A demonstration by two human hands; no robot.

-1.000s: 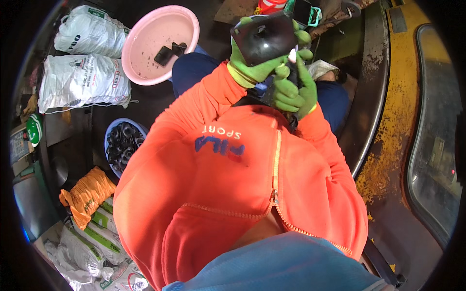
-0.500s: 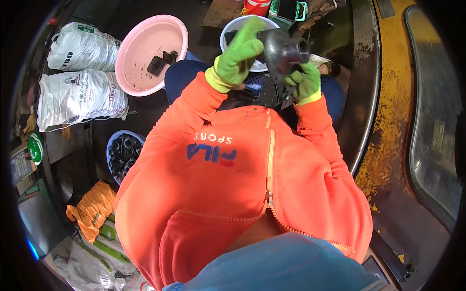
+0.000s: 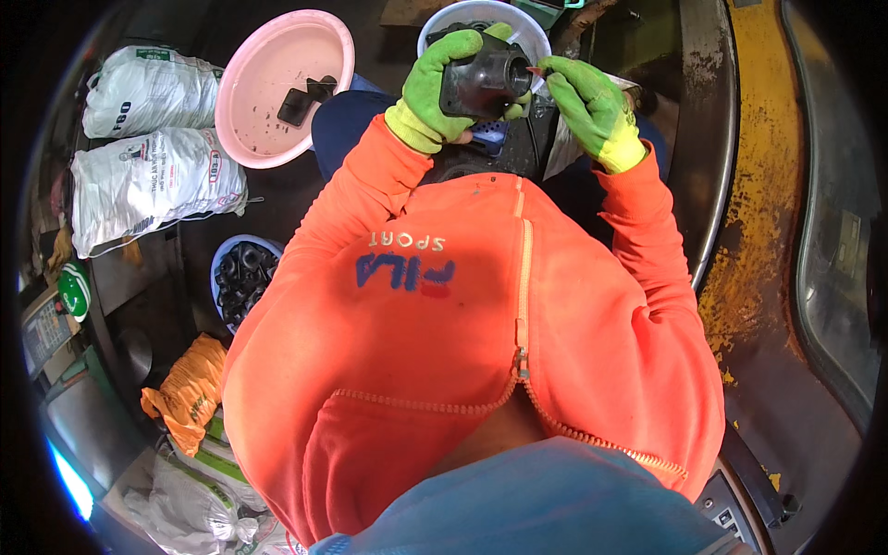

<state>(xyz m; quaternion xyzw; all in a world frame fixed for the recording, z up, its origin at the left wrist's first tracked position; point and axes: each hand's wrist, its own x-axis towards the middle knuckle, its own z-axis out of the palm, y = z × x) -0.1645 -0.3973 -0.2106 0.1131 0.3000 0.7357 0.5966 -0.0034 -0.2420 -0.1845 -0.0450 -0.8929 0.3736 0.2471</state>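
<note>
1. Blue cloth [image 3: 518, 509]: at the lower edge, well below and right of the pink basin [image 3: 277, 60].
2. Orange jacket [image 3: 416, 351]: long-sleeved, front zip partly undone; below and right of the pink basin.
3. Left hand [image 3: 425, 92], in green glove with yellow cuff: near the pink basin, on its right; fingers clamped around the black part.
4. Black part [image 3: 476, 88]: broad, squarish body with round open neck; held up right of the pink basin, neck facing away from it.
5. Right hand [image 3: 592, 106], gloved to match: farther right of the pink basin; thumb and fingertips pinched together on a small reddish item [image 3: 536, 70], close by the neck's mouth. Too small to identify; contact with the neck cannot be told.
6. Dark blue trousers [image 3: 342, 134]: one leg just right of the pink basin.
7. Perforated blue container [image 3: 488, 137]: right of the pink basin, mostly hidden.
8. Pale blue bowl [image 3: 532, 37]: right of the pink basin, dark contents partly covered by the left glove.
9. Flat dark pieces [image 3: 296, 106]: inside the pink basin, among dark specks.
10. Blue tub [image 3: 268, 244]: below the pink basin, heaped with black pieces.
11. White sacks [image 3: 153, 92], plump: left of the pink basin.
12. Orange bag [image 3: 188, 393], crumpled: well below the pink basin.
13. Yellow panel [image 3: 758, 213], paint worn: far right of the pink basin.
</note>
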